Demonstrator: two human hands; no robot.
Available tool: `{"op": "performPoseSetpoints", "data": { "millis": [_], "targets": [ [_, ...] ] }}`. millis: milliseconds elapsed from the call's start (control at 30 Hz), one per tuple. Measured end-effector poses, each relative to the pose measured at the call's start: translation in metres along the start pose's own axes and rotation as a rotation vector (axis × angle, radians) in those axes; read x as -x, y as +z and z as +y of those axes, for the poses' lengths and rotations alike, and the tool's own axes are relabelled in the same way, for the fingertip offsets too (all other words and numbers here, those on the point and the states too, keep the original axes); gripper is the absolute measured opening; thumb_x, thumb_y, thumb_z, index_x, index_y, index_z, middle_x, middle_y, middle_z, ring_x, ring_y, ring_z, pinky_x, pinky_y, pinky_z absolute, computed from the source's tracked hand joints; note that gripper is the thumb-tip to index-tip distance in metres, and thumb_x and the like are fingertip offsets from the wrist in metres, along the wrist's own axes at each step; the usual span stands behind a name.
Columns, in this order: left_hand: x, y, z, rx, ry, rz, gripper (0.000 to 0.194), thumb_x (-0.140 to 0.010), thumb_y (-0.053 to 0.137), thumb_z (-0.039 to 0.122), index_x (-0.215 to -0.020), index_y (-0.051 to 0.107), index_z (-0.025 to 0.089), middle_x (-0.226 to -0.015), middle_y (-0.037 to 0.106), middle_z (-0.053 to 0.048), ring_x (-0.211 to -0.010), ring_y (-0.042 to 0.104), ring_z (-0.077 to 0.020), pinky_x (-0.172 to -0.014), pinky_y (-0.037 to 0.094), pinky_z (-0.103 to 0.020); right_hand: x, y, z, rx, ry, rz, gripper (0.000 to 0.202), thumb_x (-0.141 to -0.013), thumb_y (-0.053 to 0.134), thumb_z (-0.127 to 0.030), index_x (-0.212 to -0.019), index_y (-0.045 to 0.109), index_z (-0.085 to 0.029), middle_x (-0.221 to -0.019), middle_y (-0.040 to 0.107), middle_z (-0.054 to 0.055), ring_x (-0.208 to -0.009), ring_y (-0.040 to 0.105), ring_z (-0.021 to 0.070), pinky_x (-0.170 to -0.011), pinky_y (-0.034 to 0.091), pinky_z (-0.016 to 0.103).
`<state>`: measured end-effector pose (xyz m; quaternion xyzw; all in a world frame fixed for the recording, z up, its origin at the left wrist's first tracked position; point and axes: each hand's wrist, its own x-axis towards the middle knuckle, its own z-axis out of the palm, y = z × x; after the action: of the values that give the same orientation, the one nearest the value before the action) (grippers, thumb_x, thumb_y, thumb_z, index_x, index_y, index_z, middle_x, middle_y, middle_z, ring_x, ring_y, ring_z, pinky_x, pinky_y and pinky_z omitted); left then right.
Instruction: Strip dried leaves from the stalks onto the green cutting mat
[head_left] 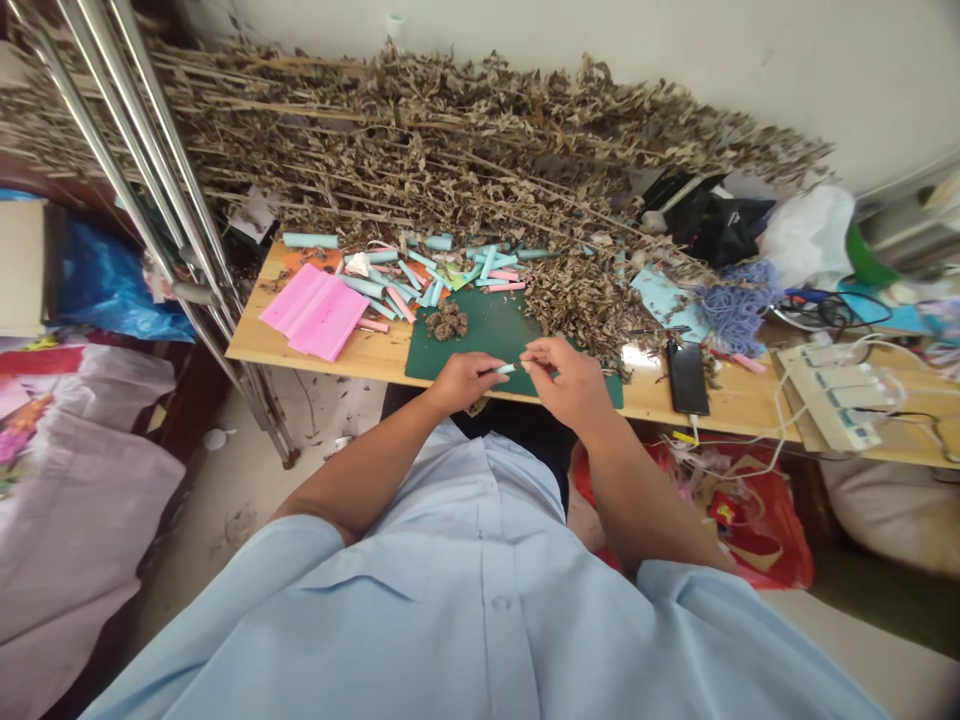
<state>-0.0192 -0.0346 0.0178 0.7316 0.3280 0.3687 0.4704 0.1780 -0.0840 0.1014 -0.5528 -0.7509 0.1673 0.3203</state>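
My left hand (469,382) grips a small light-blue paper tube (506,369) over the front edge of the green cutting mat (487,340). Close by its open end, my right hand (562,380) has thumb and fingers pinched together; whatever sits between them is too small to make out. A clump of dark, crumbled plant matter (447,321) rests on the mat beyond my left hand. Past my right hand lies a heap of dried leaves (581,295). Several blue and pink rolled paper tubes (420,275) are piled behind the mat.
Pink paper sheets (315,310) lie at the left of the wooden table (637,400). Bundles of dried stalks (420,140) fill the back. To the right are a phone (688,378) on a cable, purple yarn (739,305) and a power strip (829,395). Metal poles (161,190) stand at left.
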Motion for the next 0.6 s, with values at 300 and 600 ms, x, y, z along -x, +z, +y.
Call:
{"op": "performPoseSetpoints", "data": {
  "millis": [300, 600],
  "targets": [
    [0.0, -0.001, -0.003, -0.034, 0.028, -0.017, 0.021, -0.088, 0.069, 0.031, -0.103, 0.078, 0.019, -0.09, 0.074, -0.005, -0.083, 0.067, -0.0145, -0.077, 0.049, -0.024, 0.012, 0.008, 0.003, 0.029, -0.066, 0.008, 0.021, -0.094, 0.055, -0.023, -0.115, 0.062, -0.024, -0.104, 0.076, 0.006, -0.095, 0.073, 0.0211, -0.085, 0.057, 0.032],
    [0.0, 0.001, -0.004, -0.055, 0.011, 0.0, 0.019, -0.088, 0.069, 0.03, -0.101, 0.078, 0.019, -0.088, 0.073, -0.004, -0.08, 0.066, -0.0137, -0.076, 0.049, -0.024, 0.007, 0.011, 0.002, 0.051, -0.071, -0.017, 0.018, -0.097, 0.053, -0.025, -0.111, 0.063, -0.023, -0.103, 0.075, 0.008, -0.093, 0.073, 0.0228, -0.085, 0.057, 0.035]
  ]
}}
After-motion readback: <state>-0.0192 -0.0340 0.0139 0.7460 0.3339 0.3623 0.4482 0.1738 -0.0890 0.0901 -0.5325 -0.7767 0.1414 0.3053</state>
